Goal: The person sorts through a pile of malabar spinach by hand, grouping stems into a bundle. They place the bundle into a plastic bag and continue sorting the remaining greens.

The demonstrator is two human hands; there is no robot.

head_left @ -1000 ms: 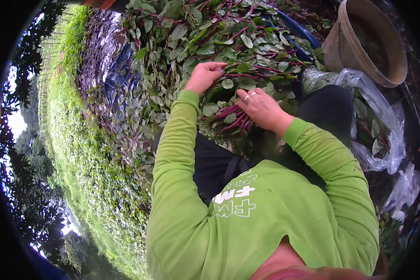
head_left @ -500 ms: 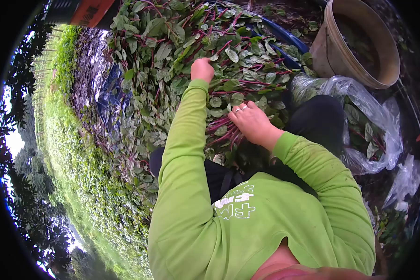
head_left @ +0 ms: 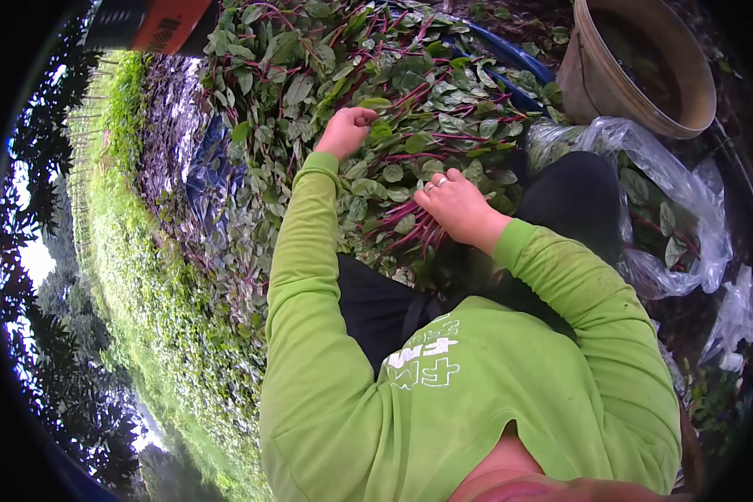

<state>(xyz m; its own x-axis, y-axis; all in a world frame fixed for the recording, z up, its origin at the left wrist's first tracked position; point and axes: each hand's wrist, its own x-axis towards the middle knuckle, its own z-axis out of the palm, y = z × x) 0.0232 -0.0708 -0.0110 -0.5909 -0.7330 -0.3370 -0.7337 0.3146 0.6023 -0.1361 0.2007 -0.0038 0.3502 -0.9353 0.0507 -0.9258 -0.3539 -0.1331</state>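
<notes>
Outdoors beside a sunlit green field (head_left: 163, 326); working at a heap of red-stemmed leafy greens (head_left: 284, 79), Malabar spinach by the look, with blue tarp (head_left: 205, 171) showing at left; gripping a red-stemmed bunch (head_left: 406, 222) in right hand (head_left: 458, 205), at near side of heap, left of right knee (head_left: 573, 201), with stem ends pointing near; reaching over leaves farther left with left hand (head_left: 345, 132), fingers curled in; seems mid-gathering, adding to the bunch; calls next for a clean pinch on one stem and lining up with the rest, without slackening right grip; cannot tell if anything sits between left fingertips; cannot see right palm; hard to make out contents of bucket (head_left: 584, 79) far right, cut off at top, or orange-and-black object (head_left: 163, 25) far left, also cut off.
</notes>
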